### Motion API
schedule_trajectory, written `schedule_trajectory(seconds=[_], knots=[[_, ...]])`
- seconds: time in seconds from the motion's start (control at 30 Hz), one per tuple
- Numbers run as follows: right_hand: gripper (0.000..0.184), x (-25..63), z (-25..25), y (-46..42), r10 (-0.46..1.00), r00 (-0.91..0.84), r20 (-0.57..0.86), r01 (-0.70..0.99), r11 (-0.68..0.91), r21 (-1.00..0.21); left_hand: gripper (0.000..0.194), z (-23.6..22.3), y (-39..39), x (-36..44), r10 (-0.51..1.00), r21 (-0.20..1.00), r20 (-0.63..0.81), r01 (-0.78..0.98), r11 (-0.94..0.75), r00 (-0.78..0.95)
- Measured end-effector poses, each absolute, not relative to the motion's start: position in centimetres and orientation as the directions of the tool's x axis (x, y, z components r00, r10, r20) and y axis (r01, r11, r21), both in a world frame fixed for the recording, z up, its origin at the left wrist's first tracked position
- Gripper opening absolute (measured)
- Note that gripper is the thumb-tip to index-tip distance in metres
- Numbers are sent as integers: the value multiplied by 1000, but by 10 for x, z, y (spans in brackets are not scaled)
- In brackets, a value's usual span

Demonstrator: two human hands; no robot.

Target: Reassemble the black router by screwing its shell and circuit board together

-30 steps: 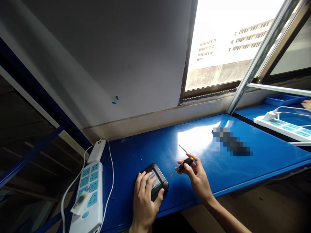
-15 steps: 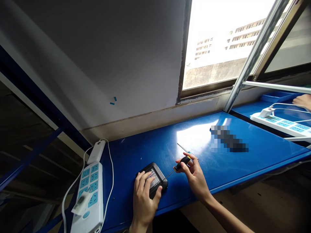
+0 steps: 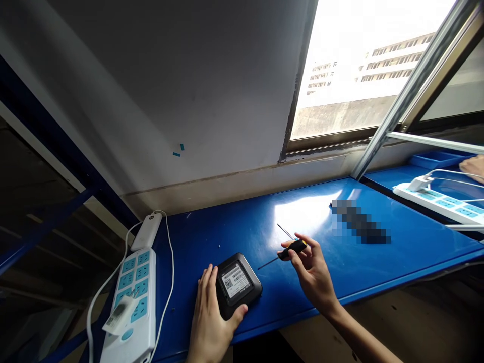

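Observation:
A flat black device (image 3: 239, 284) with rounded corners and a white printed label with a barcode facing up lies on the blue table. My left hand (image 3: 214, 312) grips its left side, fingers along the left edge and thumb at the near corner. In my right hand (image 3: 315, 275) is a screwdriver (image 3: 289, 250) with a black and yellow handle, its thin shaft pointing left. Its tip stands just right of the device, apart from it. Just behind my right fingers lies a second thin tool (image 3: 286, 231), its handle end mostly hidden.
At left stands a white power strip (image 3: 130, 297) with blue sockets and a loose cable. A blurred-out dark object (image 3: 361, 222) lies at right on the blue table (image 3: 196, 237). Beyond a metal post are another power strip (image 3: 442, 201), a blue tray (image 3: 434, 160) and another person's hand (image 3: 472, 166).
The screwdriver tip has come away from the device's right edge as my right hand moved right. My left hand has slid off the label to the device's left side.

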State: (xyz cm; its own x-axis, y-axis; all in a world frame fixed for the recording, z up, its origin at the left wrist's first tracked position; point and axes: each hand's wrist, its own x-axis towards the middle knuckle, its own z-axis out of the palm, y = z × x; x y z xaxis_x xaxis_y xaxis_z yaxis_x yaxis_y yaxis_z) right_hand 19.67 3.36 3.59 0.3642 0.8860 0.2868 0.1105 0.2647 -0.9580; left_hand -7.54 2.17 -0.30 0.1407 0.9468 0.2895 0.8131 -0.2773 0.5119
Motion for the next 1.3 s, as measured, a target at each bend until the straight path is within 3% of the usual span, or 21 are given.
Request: schedule_trajectory(seconds=[0.2, 0.37, 0.87, 1.1, 1.3], knots=[[42, 164, 40, 86, 895, 310, 320, 33, 326, -945, 111, -19, 21, -96, 935, 422, 265, 843, -333, 236], [41, 128, 36, 121, 922, 203, 331, 5, 337, -942, 116, -26, 22, -93, 917, 353, 297, 861, -365, 267], [43, 109, 35, 126, 931, 218, 294, 17, 298, -954, 117, -16, 19, -87, 928, 421, 314, 847, -325, 200], [44, 126, 54, 80, 963, 228, 147, -62, 165, -984, 121, -7, 17, -86, 947, 458, 270, 842, -286, 174], [46, 133, 53, 52, 966, 237, 101, -27, 111, -993, 117, -5, 16, -86, 956, 485, 239, 832, -270, 171]])
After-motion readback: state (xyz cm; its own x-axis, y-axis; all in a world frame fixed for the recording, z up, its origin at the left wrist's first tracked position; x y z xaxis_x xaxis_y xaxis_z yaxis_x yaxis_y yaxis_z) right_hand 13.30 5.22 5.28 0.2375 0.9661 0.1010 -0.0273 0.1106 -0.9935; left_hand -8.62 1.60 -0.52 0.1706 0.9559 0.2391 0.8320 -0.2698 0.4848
